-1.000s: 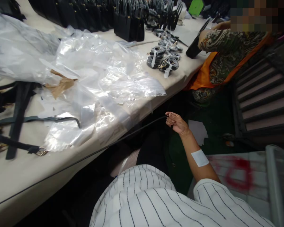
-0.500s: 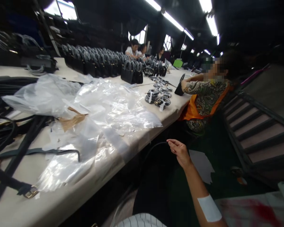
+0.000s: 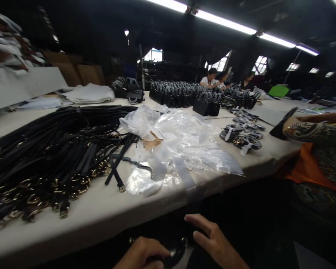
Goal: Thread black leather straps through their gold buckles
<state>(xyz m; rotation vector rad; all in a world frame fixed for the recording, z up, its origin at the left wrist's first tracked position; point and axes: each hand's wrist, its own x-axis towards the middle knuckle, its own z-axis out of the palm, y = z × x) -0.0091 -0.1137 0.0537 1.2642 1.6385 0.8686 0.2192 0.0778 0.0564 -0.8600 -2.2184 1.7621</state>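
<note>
My left hand (image 3: pixel 145 254) is at the bottom centre, its fingers curled round a dark strap (image 3: pixel 179 254) with gold-coloured metal near its end. Much of that strap is lost against the dark area below the table. To its right, my right hand (image 3: pixel 212 241) has the index finger and thumb apart, with nothing visible between them. Both hands are in front of the table edge. Closest on the tabletop are a loose black buckled strap (image 3: pixel 117 173) and a spread of clear plastic bags (image 3: pixel 182 145).
A large heap of black straps (image 3: pixel 53 149) with gold buckles covers the left of the table (image 3: pixel 100 220). Rows of black handbags (image 3: pixel 207 106) stand behind. Coiled, wrapped straps (image 3: pixel 246 142) lie at the right, beside a co-worker's patterned sleeve (image 3: pixel 313 130).
The view has swung left, bringing the strap heap into sight. My right hand, earlier stretched out pinching a thin dark cord-like end, is drawn in with fingers apart. My left hand has come into view.
</note>
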